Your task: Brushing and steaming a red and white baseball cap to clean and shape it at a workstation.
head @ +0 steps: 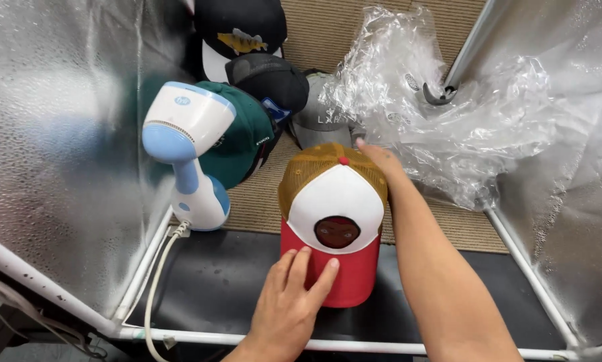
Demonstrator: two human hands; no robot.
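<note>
The trucker cap [334,214], with white front panel, mustard mesh back and red brim, lay on the floor inside a foil-walled enclosure, brim toward the wearer. The left hand [289,303] rested flat on the red brim, fingers together and extended, pinching nothing; it appeared to be pressing the brim down to steady the cap. The right hand [376,158] reached behind the cap along its right side, fingertips at the mesh crown; whether those fingers gripped the mesh could not be told, since the cap hid part of them. It seemed placed to support or shape the rear.

A white and blue handheld steamer [188,151] stood upright just left of the cap, its cord [159,281] running toward the white frame tube [354,345] in front of the cap. A pile of other caps [257,94] lay behind and left of the cap. Crumpled clear plastic [441,114] lay behind and to its right, near the right hand. Open room was narrow: some dark mat in front of the cap, foil walls [53,147] close on both sides.
</note>
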